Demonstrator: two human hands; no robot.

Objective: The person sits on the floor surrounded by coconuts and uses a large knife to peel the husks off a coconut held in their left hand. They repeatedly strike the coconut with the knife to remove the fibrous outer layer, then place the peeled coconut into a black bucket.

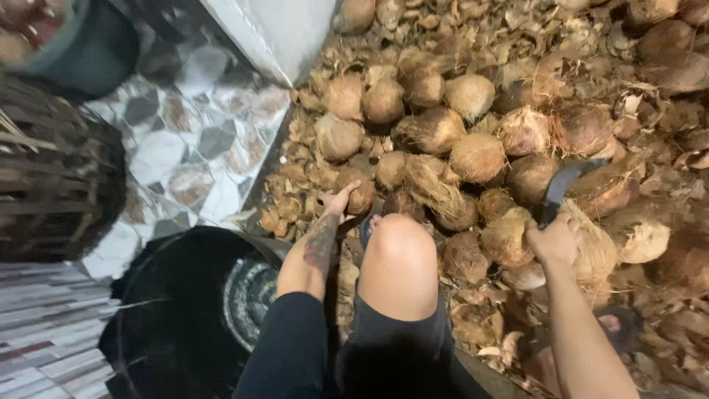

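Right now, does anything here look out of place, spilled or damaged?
Torn husk scraps lie spilled around the coconut pile, up to the edge of the tiled floor. The left hand touches a small coconut; the right hand grips a curved dark blade. Nothing else stands out.
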